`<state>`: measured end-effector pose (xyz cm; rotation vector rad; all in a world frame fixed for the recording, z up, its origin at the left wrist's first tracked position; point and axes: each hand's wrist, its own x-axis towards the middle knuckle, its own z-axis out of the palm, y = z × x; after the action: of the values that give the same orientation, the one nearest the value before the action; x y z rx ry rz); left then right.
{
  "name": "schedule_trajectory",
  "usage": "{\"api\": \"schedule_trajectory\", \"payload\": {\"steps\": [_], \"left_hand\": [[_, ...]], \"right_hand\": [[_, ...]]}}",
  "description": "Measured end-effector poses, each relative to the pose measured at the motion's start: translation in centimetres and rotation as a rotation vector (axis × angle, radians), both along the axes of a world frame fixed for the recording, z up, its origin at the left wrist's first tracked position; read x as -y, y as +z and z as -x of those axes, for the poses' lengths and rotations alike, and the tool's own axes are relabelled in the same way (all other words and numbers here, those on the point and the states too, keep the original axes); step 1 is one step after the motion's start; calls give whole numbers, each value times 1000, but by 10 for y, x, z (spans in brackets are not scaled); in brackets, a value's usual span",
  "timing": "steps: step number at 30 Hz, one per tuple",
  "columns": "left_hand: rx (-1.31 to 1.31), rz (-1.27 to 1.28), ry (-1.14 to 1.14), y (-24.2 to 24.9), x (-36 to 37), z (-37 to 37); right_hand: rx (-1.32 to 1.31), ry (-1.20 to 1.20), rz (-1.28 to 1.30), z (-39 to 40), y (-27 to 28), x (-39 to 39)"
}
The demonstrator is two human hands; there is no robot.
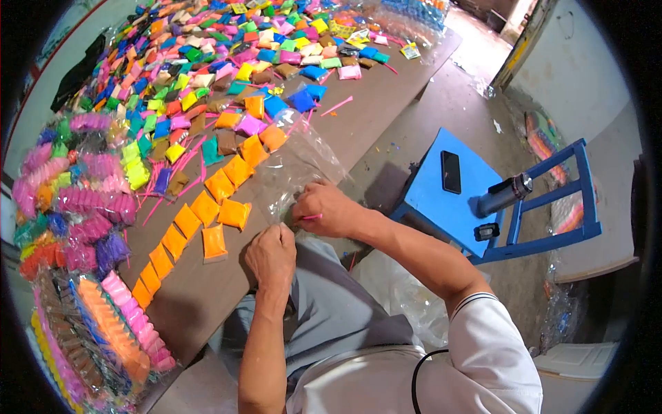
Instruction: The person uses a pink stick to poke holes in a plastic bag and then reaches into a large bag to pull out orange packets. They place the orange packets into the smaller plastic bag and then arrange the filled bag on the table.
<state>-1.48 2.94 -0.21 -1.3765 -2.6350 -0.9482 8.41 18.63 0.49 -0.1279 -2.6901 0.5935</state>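
Our left hand [271,254] and right hand [327,209] pinch the clear bag [293,168], apparently steadying it; right also holds 1 pink stick [313,217].

No wording or numbers can be read. The small yellow-and-white card [410,51] on the surface [389,88] bears print too small to make out.

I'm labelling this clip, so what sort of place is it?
Probably a small packing workshop: a table is heaped with loose colourful packets, orange packets lie in a line nearer the camera, and clear-wrapped bundles sit at the picture's left.
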Motion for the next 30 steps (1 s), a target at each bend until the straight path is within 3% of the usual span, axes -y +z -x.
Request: {"api": "schedule_trajectory", "payload": {"steps": [2, 4, 7, 8, 10, 14, 16, 21, 23, 30], "left_hand": [[-7, -5, -6, -1, 0, 0], [-25, 5, -7, 3, -1, -1], [-16, -2, 6, 1, 0, 0], [-18, -7, 8, 0, 1, 1], [-20, -12, 20, -2, 2, -1], [-26, -14, 5, -2, 1, -3], [-71, 10, 6, 0, -1, -3], [-37, 8, 4, 3, 1, -3], [-25, -1, 6, 6, -1, -2], [-8, 26, 11, 3, 0, -1]], "right_hand": [[-27, 15, -78, 2, -3, 2], [-22, -118, -173, 8, -2, -6], [15, -221, -149, 9, 0, -24], [12, -220, -154, 5, -2, -25], [-33, -103, 168, -3, -3, -17], [-96, -70, 189, -10, -3, 4], [-49, -28, -79, -4, 1, 11], [21, -49, -61, 9, -5, 9], [-116, -63, -62, 12, -7, 7], [-107, -40, 24, 9, -11, -6]]}}
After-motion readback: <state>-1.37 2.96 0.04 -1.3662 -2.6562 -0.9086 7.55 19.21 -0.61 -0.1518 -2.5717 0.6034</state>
